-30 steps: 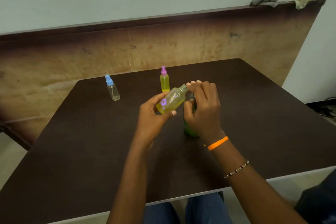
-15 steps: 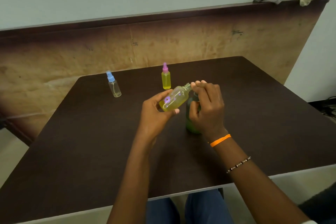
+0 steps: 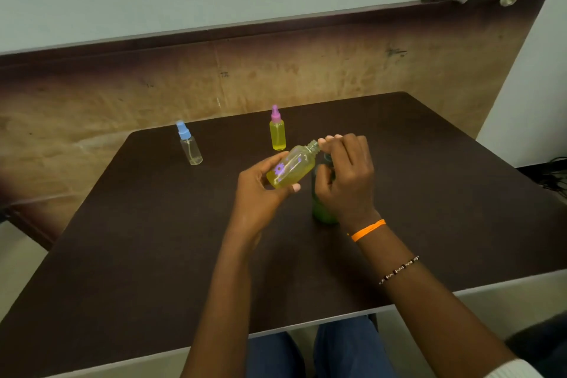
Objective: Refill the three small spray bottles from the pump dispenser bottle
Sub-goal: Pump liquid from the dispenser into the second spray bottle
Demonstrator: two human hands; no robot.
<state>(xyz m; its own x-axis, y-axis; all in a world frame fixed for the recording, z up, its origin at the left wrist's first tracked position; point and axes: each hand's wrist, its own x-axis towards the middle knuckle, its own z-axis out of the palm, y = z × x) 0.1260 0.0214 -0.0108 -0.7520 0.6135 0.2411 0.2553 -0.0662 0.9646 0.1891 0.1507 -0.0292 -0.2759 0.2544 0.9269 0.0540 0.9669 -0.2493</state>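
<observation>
The left hand [image 3: 260,193] grips a tilted, uncapped clear bottle of yellow liquid with a purple flower [image 3: 291,169] above the dark brown table [image 3: 138,239]; the right hand [image 3: 346,175] curls at its neck, over a green bottle [image 3: 320,212], its grasp unclear. Poses unchanged from earlier

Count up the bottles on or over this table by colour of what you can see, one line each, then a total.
Yellow liquid, pink spray cap, standing: 1
Yellow liquid, purple flower, no cap on its neck, tilted in the left hand: 1
Clear, blue spray cap, standing: 1
Green bottle, mostly hidden behind the right hand: 1
Total: 4
</observation>
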